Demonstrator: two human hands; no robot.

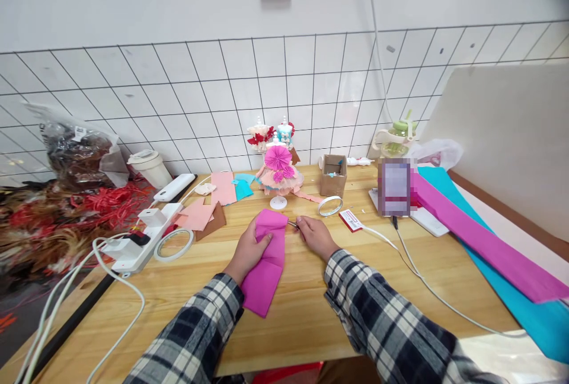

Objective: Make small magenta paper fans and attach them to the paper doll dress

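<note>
A folded strip of magenta crepe paper (265, 277) hangs from my left hand (252, 249), whose thumb lies across its front. My right hand (315, 234) is closed around small scissors (292, 224); only a bit of metal shows, touching the paper's upper right edge, and the handles are hidden in my fingers. Just beyond the paper stands a miniature dress form (279, 179) in a peach skirt with magenta pleated paper rosettes. Behind it are two more small dress forms (260, 135), one with red trim and one in light blue.
Paper scraps (222, 188), a tape roll (174, 245) and a power strip (149, 236) lie left. Another tape roll (330, 206), a small cardboard box (333, 175) and a cabled red-and-white item (351, 220) sit right of centre. Long crepe sheets (484, 233) cover the right side.
</note>
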